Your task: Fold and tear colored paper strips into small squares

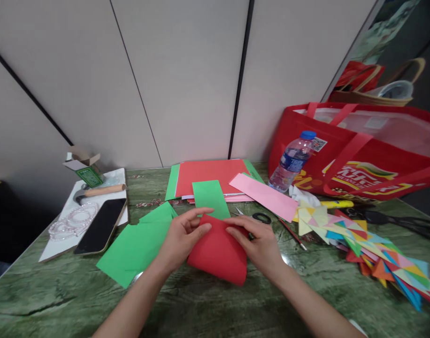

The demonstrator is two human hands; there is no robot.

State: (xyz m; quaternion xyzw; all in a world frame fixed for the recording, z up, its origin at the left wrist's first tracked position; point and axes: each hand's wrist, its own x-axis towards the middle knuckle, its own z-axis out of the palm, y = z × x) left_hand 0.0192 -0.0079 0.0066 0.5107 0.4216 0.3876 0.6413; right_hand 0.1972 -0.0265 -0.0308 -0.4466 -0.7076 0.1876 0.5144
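Note:
A red sheet of paper [218, 251] bends in a curve between my two hands, just above the table. My left hand [185, 237] pinches its upper left corner, thumb on the near face. On the upper right edge, my right hand [259, 239] grips the same sheet with thumb and fingers. Green paper pieces [141, 246] lie beside and partly behind my left hand. Beyond the red sheet rests a green strip [210, 195]. Scissors [261, 218] with black handles lie just past my right hand, their blades partly showing.
Stacked coloured sheets [215, 176] and a pink strip [266, 195] lie at the back. On the right are a water bottle [290, 164], a red bag [359, 155] and folded colourful paper pieces [373, 249]. To the left are a phone [101, 226], a hammer [104, 190] and a green box [90, 176].

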